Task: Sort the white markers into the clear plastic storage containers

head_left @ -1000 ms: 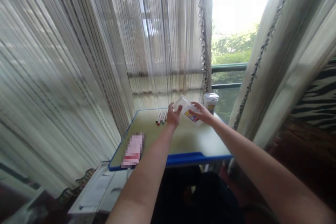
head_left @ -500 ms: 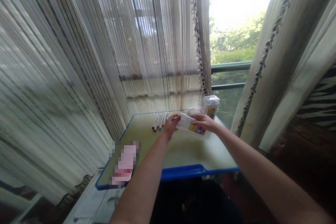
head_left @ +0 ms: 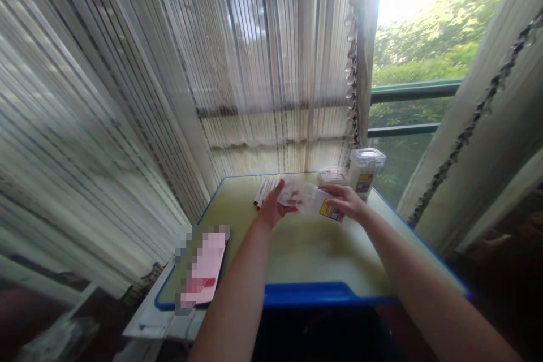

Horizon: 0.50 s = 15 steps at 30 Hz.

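Observation:
My right hand (head_left: 345, 202) grips a clear plastic container (head_left: 313, 203) with a yellow label, tilted on its side above the table. At the container's left end, my left hand (head_left: 274, 207) has its fingers around a clear piece that looks like its lid (head_left: 291, 188). Blur hides whether the lid and container still touch. Behind my left hand several markers (head_left: 266, 188) with white barrels lie side by side, partly covered by it.
A tall lidded clear container (head_left: 365, 172) with a similar label stands at the table's back right, beside a low clear box (head_left: 333, 175). A pink pixelated item (head_left: 207, 266) lies at the left edge. The table (head_left: 305, 260) has a blue rim; curtains (head_left: 271, 68) hang behind it.
My left hand has shifted from the container's end to the clear lid-like piece, which now shows apart from the body. The camera view has turned slightly left.

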Available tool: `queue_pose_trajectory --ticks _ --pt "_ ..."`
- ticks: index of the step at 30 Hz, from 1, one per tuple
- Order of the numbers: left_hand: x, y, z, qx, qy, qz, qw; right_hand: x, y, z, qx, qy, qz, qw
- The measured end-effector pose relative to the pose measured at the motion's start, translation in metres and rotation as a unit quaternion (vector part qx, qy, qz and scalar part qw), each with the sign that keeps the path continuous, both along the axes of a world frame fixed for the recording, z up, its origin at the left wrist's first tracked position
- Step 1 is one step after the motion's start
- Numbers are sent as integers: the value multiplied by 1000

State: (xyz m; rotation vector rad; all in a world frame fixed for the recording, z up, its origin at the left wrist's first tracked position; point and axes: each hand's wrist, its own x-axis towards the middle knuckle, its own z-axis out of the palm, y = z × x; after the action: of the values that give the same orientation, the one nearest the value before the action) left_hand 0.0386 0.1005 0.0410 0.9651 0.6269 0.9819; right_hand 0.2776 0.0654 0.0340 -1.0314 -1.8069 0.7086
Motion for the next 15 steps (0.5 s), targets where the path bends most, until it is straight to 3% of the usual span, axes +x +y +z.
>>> queue_pose_trajectory --ticks 6,15 --pt "-24 2 2 -3 -15 -55 998 -15 -6 -7 209 -188 -27 959" --pt "-34 6 -2 -24 -15 -209 977 -20 -5 -25 297 -187 -65 934"
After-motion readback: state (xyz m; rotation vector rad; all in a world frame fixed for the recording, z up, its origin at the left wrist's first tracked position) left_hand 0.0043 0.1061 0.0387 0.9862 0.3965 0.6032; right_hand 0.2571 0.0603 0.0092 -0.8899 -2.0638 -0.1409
